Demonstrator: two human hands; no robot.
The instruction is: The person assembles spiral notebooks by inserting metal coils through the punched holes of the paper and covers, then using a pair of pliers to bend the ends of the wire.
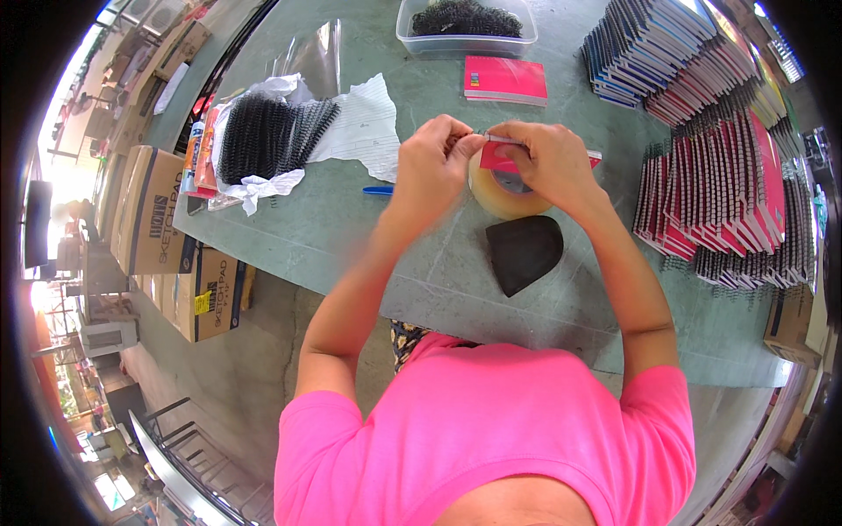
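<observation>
My right hand (554, 162) grips a small red notebook (498, 158), its thumb and fingers closed on the cover and page edge. Close to its left end, my left hand (436, 162) is pinched on a thin dark spiral binding coil (454, 138), mostly hidden by the fingers. Both hands are just above a wide roll of clear tape (509, 203), which the notebook partly covers. Nearer to me on the table lies a flat black pad (526, 254) with one rounded side.
Another red notebook (505, 81) lies beyond my hands, before a clear plastic tub (467, 44) of black coils. At left, many black coils (272, 136) rest on crumpled paper, near a blue pen (379, 190). Stacked spiral notebooks (715, 188) fill the right side. Cardboard boxes (153, 210) stand left of the table.
</observation>
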